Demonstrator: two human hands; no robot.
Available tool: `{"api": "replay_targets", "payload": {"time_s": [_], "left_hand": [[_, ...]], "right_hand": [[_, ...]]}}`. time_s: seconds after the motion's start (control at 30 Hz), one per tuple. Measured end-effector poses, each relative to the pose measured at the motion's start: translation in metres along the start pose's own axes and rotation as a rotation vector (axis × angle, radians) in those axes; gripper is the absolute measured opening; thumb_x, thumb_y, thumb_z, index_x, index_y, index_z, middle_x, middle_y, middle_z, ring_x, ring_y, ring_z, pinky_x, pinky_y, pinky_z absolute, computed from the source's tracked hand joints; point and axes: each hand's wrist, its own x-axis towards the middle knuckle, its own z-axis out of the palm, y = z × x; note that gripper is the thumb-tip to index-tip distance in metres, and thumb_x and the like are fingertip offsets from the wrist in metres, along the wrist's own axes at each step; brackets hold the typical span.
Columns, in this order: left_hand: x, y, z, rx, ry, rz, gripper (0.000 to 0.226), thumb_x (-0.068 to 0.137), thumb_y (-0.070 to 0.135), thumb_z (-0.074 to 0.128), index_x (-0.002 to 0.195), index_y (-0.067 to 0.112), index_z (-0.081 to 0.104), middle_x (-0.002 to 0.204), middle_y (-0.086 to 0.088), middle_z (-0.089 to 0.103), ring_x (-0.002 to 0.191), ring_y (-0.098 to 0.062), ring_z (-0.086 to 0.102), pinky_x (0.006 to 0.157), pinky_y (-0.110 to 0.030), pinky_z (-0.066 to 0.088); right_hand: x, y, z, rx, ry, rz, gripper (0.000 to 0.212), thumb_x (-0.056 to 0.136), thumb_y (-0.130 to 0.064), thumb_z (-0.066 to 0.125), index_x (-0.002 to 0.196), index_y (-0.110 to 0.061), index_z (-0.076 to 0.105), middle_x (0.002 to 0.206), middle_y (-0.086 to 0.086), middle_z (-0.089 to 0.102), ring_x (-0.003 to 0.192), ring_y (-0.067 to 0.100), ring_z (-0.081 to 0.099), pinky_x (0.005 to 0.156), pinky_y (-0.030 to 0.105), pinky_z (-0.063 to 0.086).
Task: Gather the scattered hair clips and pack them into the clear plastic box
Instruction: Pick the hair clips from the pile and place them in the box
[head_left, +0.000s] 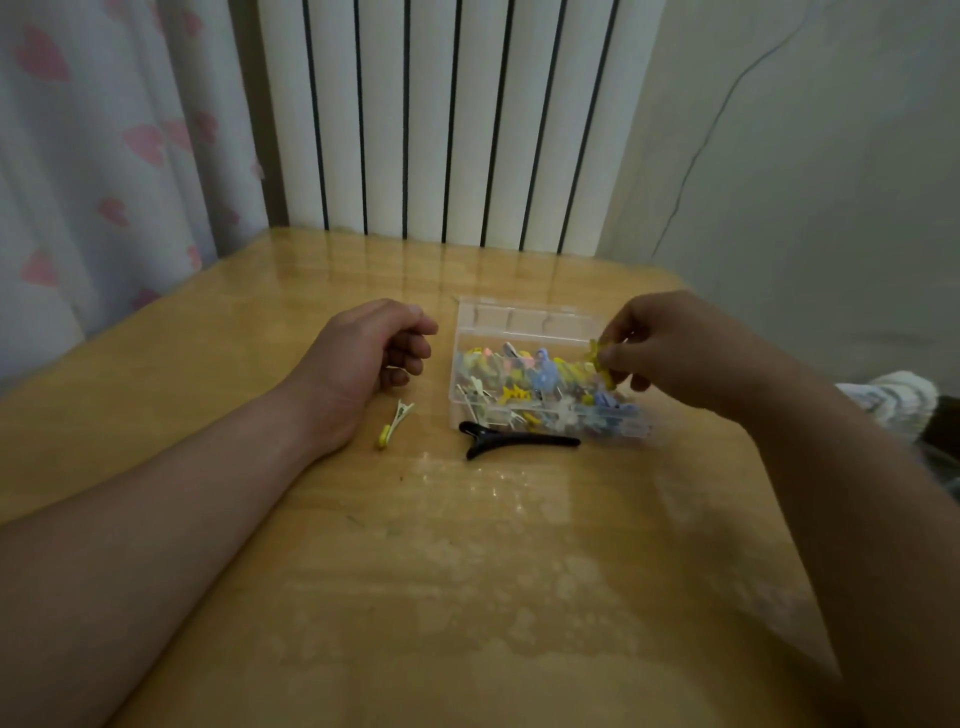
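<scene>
We see the right hand (670, 348) pinching a yellow clip (600, 361) over the right end of the clear plastic box (519, 316), which sits on the table (415, 571) full of coloured clips (543, 371). The left hand (363, 353) rests beside it, fingers loosely curled, empty. 2 clips lie outside: a pale clip (396, 422) by the left wrist, a black clip (514, 442) just beside the box's near wall

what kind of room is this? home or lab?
Most likely a home, perhaps a bedroom. A curtain with pink hearts hangs on the left, a white radiator stands behind the wooden table, and a clear plastic box of colourful hair clips sits on it.
</scene>
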Motion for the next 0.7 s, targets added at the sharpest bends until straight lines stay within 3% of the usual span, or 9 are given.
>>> {"api": "replay_targets", "payload": {"time_s": [0.13,0.4,0.57,0.7], "left_hand": [[0.0,0.001,0.0,0.013,-0.007,0.006,0.03,0.1,0.032,0.059,0.104,0.009,0.077,0.083,-0.002,0.069,0.074,-0.014,0.064,0.067,-0.031,0.049],[-0.001,0.002,0.0,0.013,-0.007,-0.004,0.029,0.101,0.03,0.058,0.105,0.008,0.076,0.083,-0.003,0.068,0.075,-0.016,0.063,0.067,-0.031,0.048],[-0.003,0.003,0.002,0.013,-0.004,0.001,0.028,0.101,0.029,0.058,0.103,0.008,0.076,0.082,-0.003,0.068,0.075,-0.016,0.062,0.066,-0.031,0.047],[-0.005,0.005,0.003,0.027,0.0,-0.005,0.028,0.103,0.028,0.056,0.104,0.008,0.076,0.081,-0.002,0.068,0.075,-0.016,0.062,0.067,-0.032,0.047]], "right_hand": [[0.001,-0.004,0.008,-0.143,-0.066,0.001,0.008,0.093,-0.023,0.077,0.087,-0.02,0.074,0.077,-0.005,0.076,0.075,0.012,0.071,0.066,0.031,0.057],[0.002,-0.004,0.019,-0.163,-0.036,0.027,0.017,0.09,-0.029,0.081,0.077,-0.023,0.071,0.075,-0.004,0.074,0.07,0.01,0.066,0.054,0.025,0.044],[0.004,-0.002,0.022,-0.262,0.065,-0.019,0.017,0.092,-0.038,0.077,0.082,-0.027,0.068,0.079,-0.006,0.069,0.07,0.009,0.063,0.055,0.027,0.045],[-0.001,-0.011,0.031,-0.224,0.18,-0.138,0.015,0.096,-0.039,0.07,0.092,-0.024,0.072,0.083,-0.01,0.068,0.075,0.008,0.063,0.068,0.034,0.057]]}}
